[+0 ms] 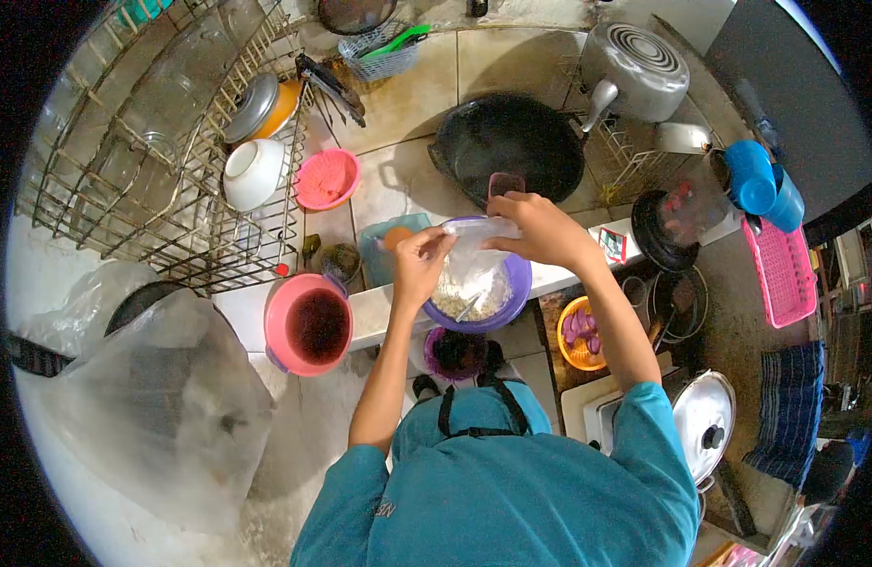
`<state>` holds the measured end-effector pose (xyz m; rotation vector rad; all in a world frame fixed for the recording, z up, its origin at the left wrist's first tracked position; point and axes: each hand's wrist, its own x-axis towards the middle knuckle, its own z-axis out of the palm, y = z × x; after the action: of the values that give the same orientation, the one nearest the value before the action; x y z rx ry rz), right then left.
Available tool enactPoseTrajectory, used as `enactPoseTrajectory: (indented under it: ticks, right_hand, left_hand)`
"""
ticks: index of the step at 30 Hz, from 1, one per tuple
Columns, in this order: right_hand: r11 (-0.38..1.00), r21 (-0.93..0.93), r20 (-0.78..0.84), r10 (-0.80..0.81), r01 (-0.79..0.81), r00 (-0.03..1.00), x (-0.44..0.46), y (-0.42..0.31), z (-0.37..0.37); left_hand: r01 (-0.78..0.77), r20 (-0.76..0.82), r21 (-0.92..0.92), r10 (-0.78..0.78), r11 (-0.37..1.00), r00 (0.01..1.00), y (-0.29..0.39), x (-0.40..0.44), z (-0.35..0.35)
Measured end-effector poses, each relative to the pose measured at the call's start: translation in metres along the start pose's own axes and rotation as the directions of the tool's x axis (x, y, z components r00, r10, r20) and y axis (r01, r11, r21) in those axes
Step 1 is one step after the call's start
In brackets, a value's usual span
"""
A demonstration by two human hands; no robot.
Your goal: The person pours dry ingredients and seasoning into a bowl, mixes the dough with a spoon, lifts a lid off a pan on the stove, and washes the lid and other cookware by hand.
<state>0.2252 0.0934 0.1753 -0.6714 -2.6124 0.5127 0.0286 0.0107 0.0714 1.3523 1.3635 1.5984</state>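
Teal fabric of a short-sleeved shirt (540, 491) is seen nearest the camera, with both bare forearms stretched forward from its sleeves. A translucent plastic bag (474, 253) is gripped between the two hands: its left side is pinched by the fingertips of the left hand (422, 265), and its upper right side is held by the right hand (540, 230). Beside the right hand's fingers a small dark-red translucent piece (506, 184) is seen against the wok; whether it is held cannot be told. The bag is held directly over a round purple plastic bowl (522, 289), in which pale, crumbly food (492, 295) and a thin metal utensil (469, 308) are contained. The bowl is set at the near edge of the white-tiled table (401, 163). Beyond it, a large black wok (507, 142) is placed, and under the left hand's side a pale blue-green tray (377, 269) is partly covered. To the left, dark red liquid (318, 326) is held in a pink plastic basin (278, 321); to the right, purple slices (579, 331) are gathered in a small orange plastic basket (579, 360).
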Motion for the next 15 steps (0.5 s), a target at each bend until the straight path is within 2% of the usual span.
enactPoseTrajectory:
  ticks: [2,5,8,14,15]
  right_hand:
    - [0.992,0.096,-0.072,-0.079,0.085,0.994,-0.003,-0.001,-0.010]
    - [0.964,0.235,0.027,0.120,-0.123,0.992,-0.008,-0.005,-0.010]
    - [0.993,0.116,-0.125,-0.022,0.037,0.992,-0.012,0.003,-0.002]
    - [0.979,0.192,-0.128,0.099,-0.074,0.987,-0.020,-0.006,-0.005]
    - [0.959,0.258,-0.127,0.155,-0.118,0.980,-0.022,-0.006,-0.004]
  left_hand:
    - [0.020,0.011,-0.035,-0.020,0.999,1.000,-0.002,0.000,-0.001]
    - [0.042,0.029,-0.016,-0.041,0.999,0.999,0.001,0.000,-0.001]
    - [0.016,0.088,0.042,-0.019,0.999,0.996,0.016,0.002,-0.001]
    - [0.031,0.091,0.025,-0.034,0.999,0.995,0.020,0.003,-0.003]
    - [0.017,0.071,0.016,-0.018,1.000,0.997,0.011,0.004,-0.003]
